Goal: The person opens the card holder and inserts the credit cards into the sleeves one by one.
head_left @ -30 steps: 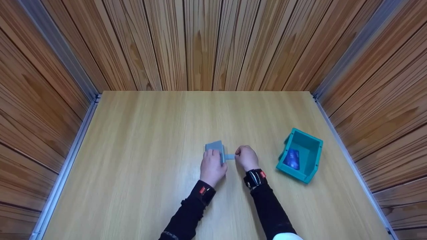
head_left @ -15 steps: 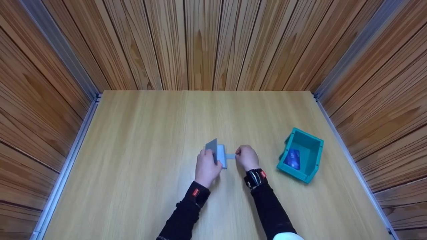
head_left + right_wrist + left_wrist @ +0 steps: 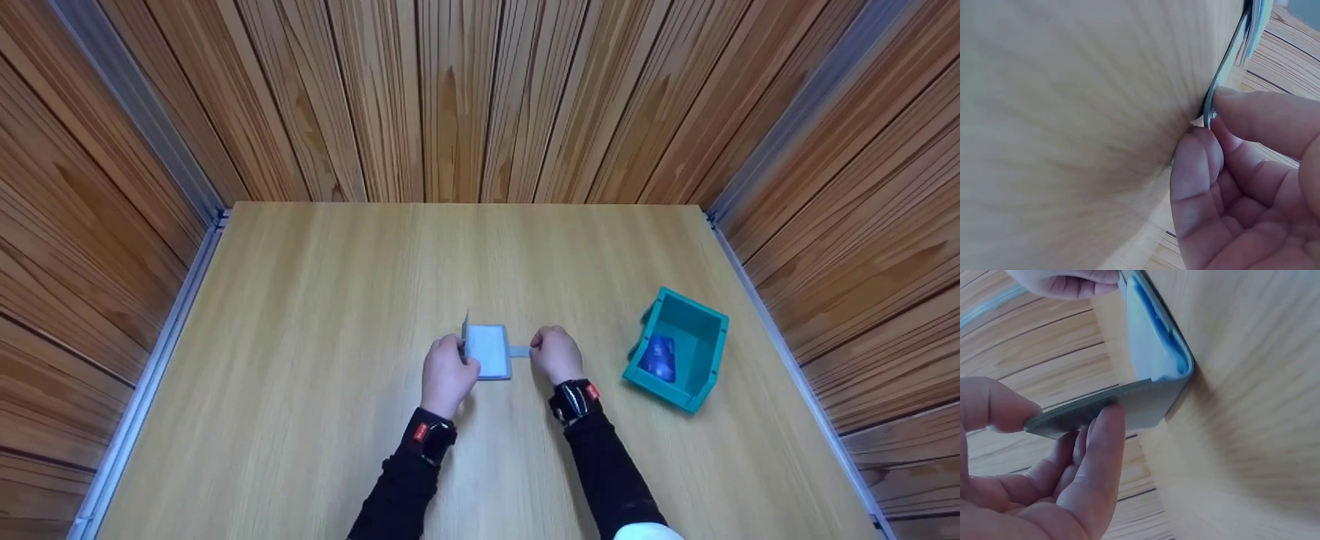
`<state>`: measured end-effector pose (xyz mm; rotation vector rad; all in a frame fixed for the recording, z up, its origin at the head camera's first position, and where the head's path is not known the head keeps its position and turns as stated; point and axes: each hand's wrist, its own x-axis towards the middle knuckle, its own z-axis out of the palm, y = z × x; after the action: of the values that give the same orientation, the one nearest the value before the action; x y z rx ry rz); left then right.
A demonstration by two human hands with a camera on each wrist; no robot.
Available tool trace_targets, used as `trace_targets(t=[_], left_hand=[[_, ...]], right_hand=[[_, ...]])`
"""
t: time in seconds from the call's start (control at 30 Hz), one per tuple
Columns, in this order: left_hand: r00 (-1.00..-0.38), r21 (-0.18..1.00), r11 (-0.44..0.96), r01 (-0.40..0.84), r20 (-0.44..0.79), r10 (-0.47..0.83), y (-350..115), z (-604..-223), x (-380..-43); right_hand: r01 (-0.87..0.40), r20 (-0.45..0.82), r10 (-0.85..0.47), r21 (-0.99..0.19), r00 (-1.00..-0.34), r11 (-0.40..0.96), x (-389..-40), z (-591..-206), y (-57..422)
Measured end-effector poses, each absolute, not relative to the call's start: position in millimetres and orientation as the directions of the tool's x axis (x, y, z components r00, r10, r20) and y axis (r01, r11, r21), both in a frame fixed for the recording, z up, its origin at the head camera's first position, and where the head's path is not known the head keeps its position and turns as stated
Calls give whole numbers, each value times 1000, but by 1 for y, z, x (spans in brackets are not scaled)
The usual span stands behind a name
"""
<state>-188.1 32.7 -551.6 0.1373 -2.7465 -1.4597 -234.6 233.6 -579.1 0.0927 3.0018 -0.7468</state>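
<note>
A small light-blue wallet point(image 3: 489, 352) lies on the table with its inside facing up. Its grey-looking cover flap point(image 3: 1095, 409) stands nearly upright along the left side. My left hand point(image 3: 448, 375) pinches that flap near its edge, thumb on one face and fingers on the other. From the wallet's right side a narrow strap point(image 3: 519, 351) sticks out. The strap's end sits between the thumb and fingers of my right hand point(image 3: 556, 355), close over the tabletop. In the left wrist view, layered blue pockets point(image 3: 1157, 332) show inside the wallet.
To the right stands a teal bin point(image 3: 696, 319), turned at an angle, with a shiny blue-purple object point(image 3: 658, 358) inside. Wooden walls point(image 3: 450, 97) with metal corner rails enclose the light wood table point(image 3: 300, 315) at the back and both sides.
My left hand has swung the wallet's cover flap up and over to the left, uncovering the inside. My right hand has stayed in place, holding the strap.
</note>
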Motion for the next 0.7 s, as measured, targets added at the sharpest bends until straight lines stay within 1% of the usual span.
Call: trace_targets(t=[0.2, 0.43, 0.57, 0.7], left_hand=[[-992, 848, 525, -71, -4, -128, 22, -555, -192], [-983, 888, 433, -152, -90, -160, 11, -559, -194], [-981, 904, 398, -155, -92, -172, 7, -563, -194], [-978, 902, 398, -168, -102, -182, 2, -565, -194]], right_hand=[[60, -48, 42, -456, -998, 888, -235, -579, 234], [82, -89, 46, -457, -995, 886, -237, -577, 234], [67, -71, 38, -464, -997, 883, -235, -578, 234], [51, -49, 32, -464, -998, 884, -234, -579, 234]])
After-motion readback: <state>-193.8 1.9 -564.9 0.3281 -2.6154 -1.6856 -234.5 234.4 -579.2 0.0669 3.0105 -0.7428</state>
